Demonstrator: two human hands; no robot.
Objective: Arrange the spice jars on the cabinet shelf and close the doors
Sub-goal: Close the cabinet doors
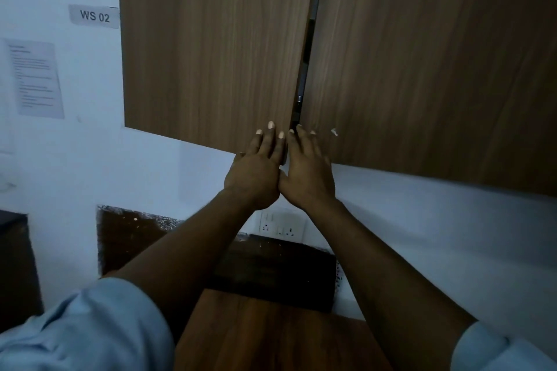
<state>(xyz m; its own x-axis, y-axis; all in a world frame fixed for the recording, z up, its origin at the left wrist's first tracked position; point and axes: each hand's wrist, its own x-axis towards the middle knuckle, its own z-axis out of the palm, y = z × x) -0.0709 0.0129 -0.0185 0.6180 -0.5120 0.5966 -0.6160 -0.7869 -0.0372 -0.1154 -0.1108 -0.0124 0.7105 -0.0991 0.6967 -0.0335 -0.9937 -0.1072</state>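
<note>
Looks to be the closing step, late in the task. Presses the left hand (256,173) flat on the lower right corner of the left brown wood-grain cabinet door (211,39), fingers straight and released, gripping nothing. Lays the right hand (312,173) the same way on the lower left corner of the right brown wood-grain cabinet door (437,54), fingers extended, clasping nothing, the two hands touching at the thumb side. Leaves a narrow dark gap (308,51) between the door edges, so not yet shut. Calls next, probably, for an even push on both corners until the edges meet, minding fingertips just beside the gap. Cannot see the spice jars: hidden behind the doors, presumably on the shelf inside. Counts two doors, two hands, one grey "WS 02" wall label (94,16) at far left, one printed paper sheet (36,78) below it, one white socket plate (281,226) under the hands, no jar in view.
</note>
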